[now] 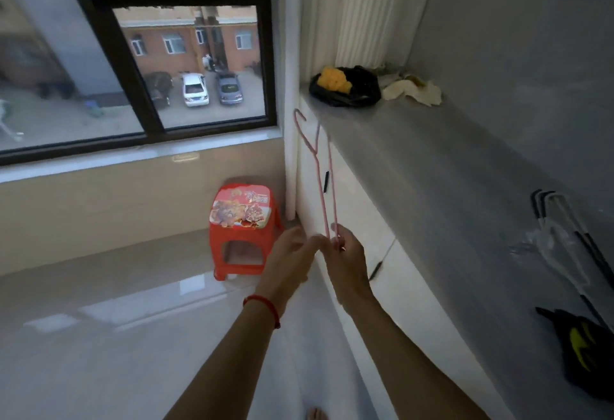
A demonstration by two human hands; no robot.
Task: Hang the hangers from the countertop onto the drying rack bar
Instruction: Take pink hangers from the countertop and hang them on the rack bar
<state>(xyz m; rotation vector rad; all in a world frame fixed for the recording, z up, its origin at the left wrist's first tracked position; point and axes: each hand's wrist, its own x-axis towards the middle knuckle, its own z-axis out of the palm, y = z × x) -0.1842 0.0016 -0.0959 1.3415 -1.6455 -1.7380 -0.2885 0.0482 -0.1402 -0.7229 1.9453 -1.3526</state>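
Two hands meet at the low end of a thin pink hanger, the right hand pinching it and the left hand half-closed just beside, so the hook, far from this narrow grip, may swing and miss the bar, while more hangers lie on the countertop.

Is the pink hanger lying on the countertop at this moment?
No, the pink hanger is off the countertop, held up in the air by its lower end in the right hand.
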